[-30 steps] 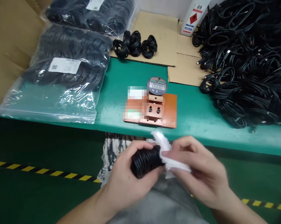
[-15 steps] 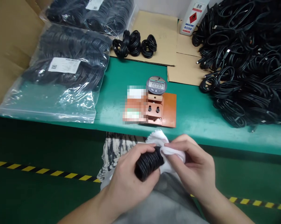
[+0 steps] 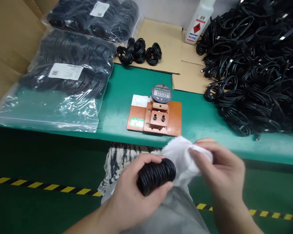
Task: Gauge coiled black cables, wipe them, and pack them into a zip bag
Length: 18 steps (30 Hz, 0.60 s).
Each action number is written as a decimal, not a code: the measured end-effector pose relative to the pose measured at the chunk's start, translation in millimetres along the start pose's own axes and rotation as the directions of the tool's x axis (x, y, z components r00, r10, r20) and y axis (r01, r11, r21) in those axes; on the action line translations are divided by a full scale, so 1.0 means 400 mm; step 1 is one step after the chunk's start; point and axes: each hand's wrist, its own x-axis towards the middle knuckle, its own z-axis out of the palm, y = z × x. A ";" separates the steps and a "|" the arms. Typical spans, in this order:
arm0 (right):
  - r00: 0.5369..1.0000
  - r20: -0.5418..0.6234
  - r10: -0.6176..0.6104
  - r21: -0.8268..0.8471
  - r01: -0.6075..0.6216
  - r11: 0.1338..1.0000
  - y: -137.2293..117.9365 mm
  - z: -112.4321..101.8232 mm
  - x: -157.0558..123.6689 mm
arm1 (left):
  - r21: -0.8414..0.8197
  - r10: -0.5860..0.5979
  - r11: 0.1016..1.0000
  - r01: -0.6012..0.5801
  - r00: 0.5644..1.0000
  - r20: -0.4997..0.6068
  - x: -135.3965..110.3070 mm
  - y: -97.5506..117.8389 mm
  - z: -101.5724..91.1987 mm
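Note:
My left hand (image 3: 134, 195) grips a stack of black rubber rings (image 3: 156, 175) in front of my lap, below the edge of the green table (image 3: 202, 117). My right hand (image 3: 222, 172) pinches a white cloth (image 3: 180, 156) whose lower fold lies against the right end of the ring stack. The hand itself is blurred and sits a little to the right of the rings.
A copper-coloured fixture with a digital gauge (image 3: 161, 94) stands near the table's front edge. Two clear bags of black rings (image 3: 66, 74) lie at the left. A big heap of black cables (image 3: 256, 68) fills the right. Small ring bundles (image 3: 139, 52) and a white bottle (image 3: 197, 22) stand behind.
My right hand has drawn the cloth off the end of the rings, up and to the right. The ring stack in my left hand has turned slightly; the view shifted a bit.

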 end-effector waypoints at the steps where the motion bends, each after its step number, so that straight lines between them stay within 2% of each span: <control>1: 0.997 -0.071 0.013 -0.014 -0.014 1.000 0.004 -0.011 0.009 | -0.012 -0.008 1.000 0.008 1.000 0.001 0.001 0.000 -0.003; 3: 0.989 -0.143 0.048 -0.044 -0.055 0.998 0.005 -0.036 0.024 | -0.026 -0.017 1.000 0.017 1.000 0.005 0.002 -0.001 -0.010; 5: 0.987 -0.149 0.056 -0.089 -0.070 0.994 -0.004 -0.052 0.034 | -0.024 -0.031 0.999 0.031 0.999 0.009 0.004 -0.002 -0.015; 7: 0.996 -0.083 -0.007 -0.142 -0.005 0.990 -0.023 -0.052 0.040 | -0.012 -0.039 0.999 0.039 0.999 0.014 0.005 -0.003 -0.017; 9: 0.989 0.080 -0.123 -0.152 0.134 0.979 -0.043 -0.034 0.042 | 0.000 -0.032 0.999 0.032 0.999 0.016 0.007 -0.002 -0.017; 10: 0.965 0.196 -0.174 -0.131 0.202 0.971 -0.051 -0.022 0.041 | 0.006 -0.024 1.000 0.024 1.000 0.011 0.008 -0.001 -0.016; 12: 0.877 0.405 -0.258 -0.052 0.303 0.951 -0.057 0.002 0.039 | 0.016 -0.009 1.000 0.009 1.000 -0.007 0.011 0.000 -0.017; 13: 0.832 0.474 -0.289 -0.020 0.339 0.941 -0.056 0.011 0.037 | 0.021 -0.006 1.000 0.007 1.000 -0.020 0.012 0.000 -0.017; 18: 0.667 0.636 -0.389 -0.109 0.576 0.810 -0.034 0.009 0.038 | 0.032 -0.034 0.999 0.036 0.999 -0.040 0.015 -0.002 -0.022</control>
